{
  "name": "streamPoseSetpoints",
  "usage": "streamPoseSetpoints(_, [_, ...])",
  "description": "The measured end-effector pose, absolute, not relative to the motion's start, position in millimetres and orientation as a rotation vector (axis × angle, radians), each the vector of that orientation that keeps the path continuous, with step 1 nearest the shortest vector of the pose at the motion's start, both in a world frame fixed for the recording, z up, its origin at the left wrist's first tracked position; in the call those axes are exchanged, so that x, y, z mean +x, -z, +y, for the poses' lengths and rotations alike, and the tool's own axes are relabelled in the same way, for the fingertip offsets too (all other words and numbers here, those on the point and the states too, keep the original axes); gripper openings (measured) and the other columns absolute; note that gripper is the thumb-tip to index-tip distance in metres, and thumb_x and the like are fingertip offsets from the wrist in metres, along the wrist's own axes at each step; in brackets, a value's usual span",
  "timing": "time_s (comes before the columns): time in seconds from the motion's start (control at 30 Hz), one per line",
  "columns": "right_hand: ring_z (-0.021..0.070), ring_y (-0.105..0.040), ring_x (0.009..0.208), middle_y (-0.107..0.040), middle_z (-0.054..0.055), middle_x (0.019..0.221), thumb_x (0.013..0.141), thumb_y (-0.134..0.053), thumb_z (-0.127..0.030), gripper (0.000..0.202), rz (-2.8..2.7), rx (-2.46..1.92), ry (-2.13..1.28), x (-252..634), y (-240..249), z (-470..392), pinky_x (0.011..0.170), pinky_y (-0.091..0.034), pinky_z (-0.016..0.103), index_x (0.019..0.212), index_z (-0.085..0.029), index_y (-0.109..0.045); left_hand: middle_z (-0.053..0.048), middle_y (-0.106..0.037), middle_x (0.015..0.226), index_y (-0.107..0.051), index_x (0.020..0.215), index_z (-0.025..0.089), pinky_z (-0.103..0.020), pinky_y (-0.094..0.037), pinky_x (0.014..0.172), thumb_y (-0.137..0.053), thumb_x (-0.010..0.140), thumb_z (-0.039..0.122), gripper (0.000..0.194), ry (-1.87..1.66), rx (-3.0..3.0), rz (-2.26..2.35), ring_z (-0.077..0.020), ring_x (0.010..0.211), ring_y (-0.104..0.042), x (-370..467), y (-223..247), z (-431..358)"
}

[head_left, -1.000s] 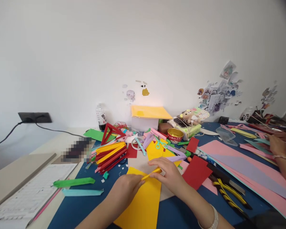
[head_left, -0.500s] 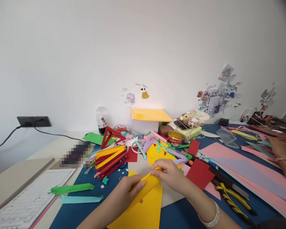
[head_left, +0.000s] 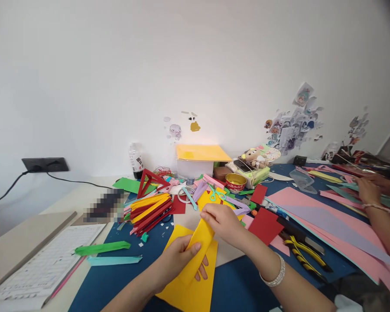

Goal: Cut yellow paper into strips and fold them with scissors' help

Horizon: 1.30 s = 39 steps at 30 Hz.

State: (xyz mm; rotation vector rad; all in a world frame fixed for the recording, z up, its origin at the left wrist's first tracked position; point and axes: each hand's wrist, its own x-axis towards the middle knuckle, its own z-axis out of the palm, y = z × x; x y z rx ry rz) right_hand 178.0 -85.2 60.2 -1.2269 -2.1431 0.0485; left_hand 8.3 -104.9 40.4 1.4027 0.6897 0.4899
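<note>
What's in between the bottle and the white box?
Between the bottle and the white box sits a tangle of thin red strands, seen in the head view.

Open blue mat (head_left: 105, 284) beside cyan strip (head_left: 115, 261), paper bundle (head_left: 152, 213) beyond, pliers (head_left: 303, 253) at right, far-right clutter (head_left: 365, 159) apparently dense

Surface (head_left: 250, 286): blue-covered, pale border at left. On it: green strip (head_left: 102, 248) and light-blue strip (head_left: 114, 260), side by side; stack of red and yellow folded strips (head_left: 151, 212); yellow sheet (head_left: 199, 286), near centre; yellow-handled pliers (head_left: 303, 255); pink sheets (head_left: 315, 221) at right; bottle (head_left: 136, 162) upright, close to the wall.
</note>
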Motion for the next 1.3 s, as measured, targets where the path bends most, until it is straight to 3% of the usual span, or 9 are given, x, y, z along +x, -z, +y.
streamPoseSetpoints(0.17, [0.0090,-0.037,0.043,-0.043,-0.004,0.045,0.088,-0.037,-0.040,0.046,-1.894,-1.444,0.224,162.3,-53.9,-81.5,0.045,-0.018,0.023,0.050,-0.018,-0.045,-0.005,-0.064,0.055,-0.058,0.074,0.011,-0.025,-0.044,0.055,-0.047,0.078,0.052,0.043,-0.580,1.341,0.680,-0.0132,0.049,-0.058,18.3,-25.7,-109.7])
streamPoseSetpoints(0.37, [0.0077,-0.039,0.043,-0.047,-0.004,0.044,0.090,-0.032,-0.041,0.051,-1.953,-1.373,0.333,163.0,-54.5,-76.7,0.046,-0.019,0.023,0.048,-0.016,-0.048,-0.004,-0.065,0.057,-0.054,0.078,0.012,-0.029,-0.046,0.058,-0.047,0.076,0.053,0.041,-0.617,1.168,0.638,-0.0169,0.052,-0.060,21.6,-32.2,-122.5])
streamPoseSetpoints(0.57, [0.0076,-0.044,0.044,-0.054,-0.002,0.046,0.090,-0.034,-0.040,0.050,-1.949,-1.421,0.430,163.7,-55.7,-79.8,0.047,-0.018,0.023,0.051,-0.016,-0.052,-0.006,-0.068,0.077,-0.051,0.078,0.014,-0.029,-0.046,0.058,-0.052,0.073,0.051,0.037,-0.661,1.145,0.737,-0.0167,0.053,-0.062,26.3,-34.9,-124.9])
streamPoseSetpoints(0.77, [0.0093,-0.050,0.047,-0.061,0.000,0.050,0.088,-0.039,-0.039,0.045,-1.999,-1.511,0.475,163.7,-55.7,-80.2,0.047,-0.016,0.024,0.055,-0.016,-0.058,-0.006,-0.068,0.069,-0.055,0.081,0.013,-0.030,-0.047,0.061,-0.047,0.078,0.049,0.037,-0.568,1.154,0.654,-0.0190,0.061,-0.064,25.7,-24.5,-124.5])
streamPoseSetpoints(0.93, [0.0109,-0.055,0.053,-0.065,0.001,0.057,0.089,-0.038,-0.038,0.043,-2.033,-1.666,0.386,163.8,-58.3,-74.9,0.048,-0.017,0.025,0.060,-0.016,-0.061,0.001,-0.059,0.053,-0.047,0.069,0.017,-0.032,-0.047,0.048,-0.049,0.069,0.058,0.041,-0.707,1.174,0.957,-0.0203,0.047,-0.060,32.7,-8.0,-122.4])
streamPoseSetpoints(1.13, [0.0124,-0.059,0.058,-0.067,0.001,0.063,0.091,-0.033,-0.040,0.046,-2.013,-1.775,0.353,169.1,-53.6,-66.2,0.047,-0.021,0.024,0.065,-0.018,-0.063,0.004,-0.043,0.049,-0.036,0.054,0.020,-0.021,-0.031,0.035,-0.037,0.075,0.053,0.039,-0.816,1.597,1.310,-0.0127,0.041,-0.049,32.4,-0.9,-116.6])
streamPoseSetpoints(1.3, [0.0162,-0.063,0.064,-0.069,0.005,0.069,0.090,-0.035,-0.039,0.042,-2.019,-1.881,0.321,165.1,-33.9,-53.0,0.049,-0.030,0.023,0.072,-0.019,-0.067,-0.005,-0.060,0.068,-0.054,0.077,0.015,-0.022,-0.040,0.038,-0.024,0.085,0.042,0.042,-0.494,1.839,1.462,-0.0183,0.055,-0.060,29.5,-9.6,-112.5])
